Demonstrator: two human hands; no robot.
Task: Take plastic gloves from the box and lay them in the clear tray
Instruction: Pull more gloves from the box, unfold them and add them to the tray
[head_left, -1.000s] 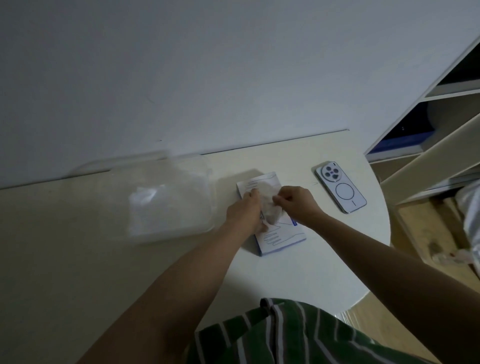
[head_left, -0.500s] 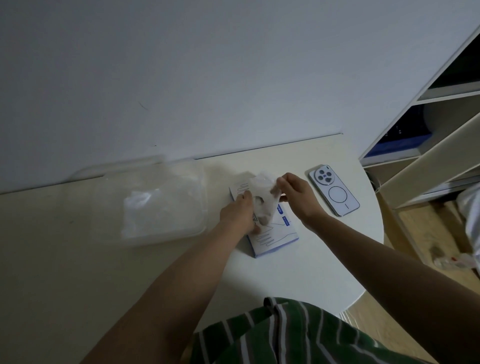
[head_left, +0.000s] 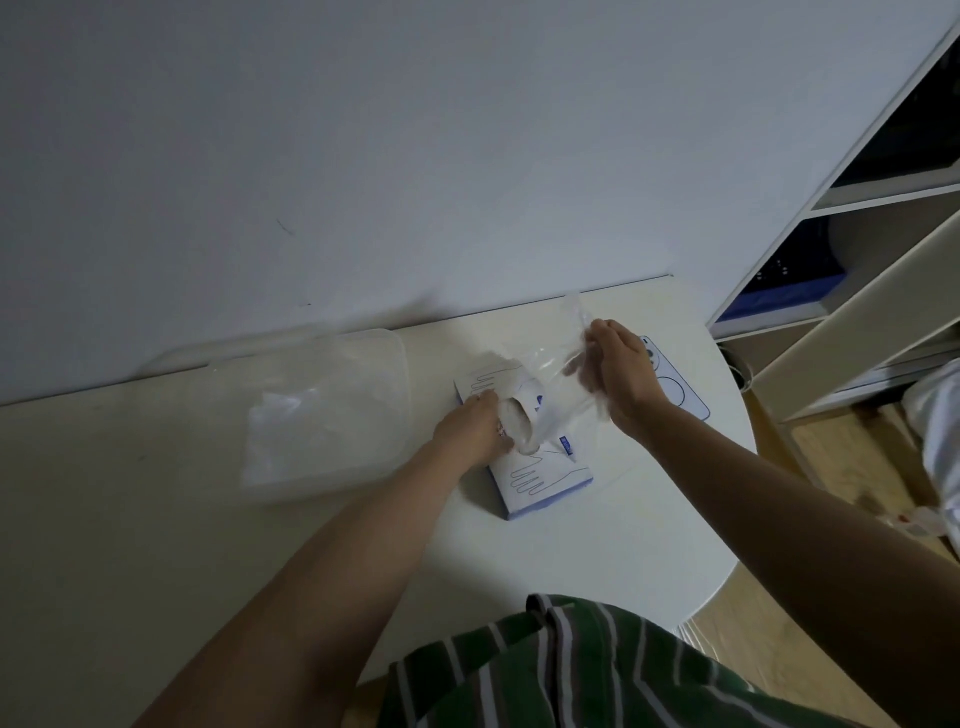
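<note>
view: head, looking down on the tabletop (head_left: 571, 561)
box (head_left: 545, 478): white and blue, lies flat toward the tabletop's far right, short of the rounded right edge. Hand outlines are printed on its top face.
left hand (head_left: 470, 431): rests palm down on the box's left side, fingertips at the opening, where a white bunch of plastic sticks out. Gripping the bunch or just pressing the box down: cannot tell.
right hand (head_left: 621, 374): raised over the box's far right corner, fingers and thumb pinched on the glove.
glove (head_left: 550, 374): thin clear film, stretched from the bunch at the box opening up to the right hand. Its top edge stands up past the fingers. It is off the tabletop and apart from the tray.
hands: apart, with the box opening and the stretched film between them.
tray (head_left: 400, 364): clear, sits at the tabletop's far edge against the wall, left of the box. It is near the box, with the left hand in front of the gap.
tray contents: crumpled plastic (head_left: 291, 421) lies inside, left of centre. The count is unreadable.
phone (head_left: 680, 384): pale back with a ring mark, flat on the tabletop near the right edge, mostly hidden behind the right hand.
shelf unit (head_left: 857, 291): white, stands beyond the tabletop's right edge.
striped cloth (head_left: 571, 670): green and white, at the near edge of the view.
</note>
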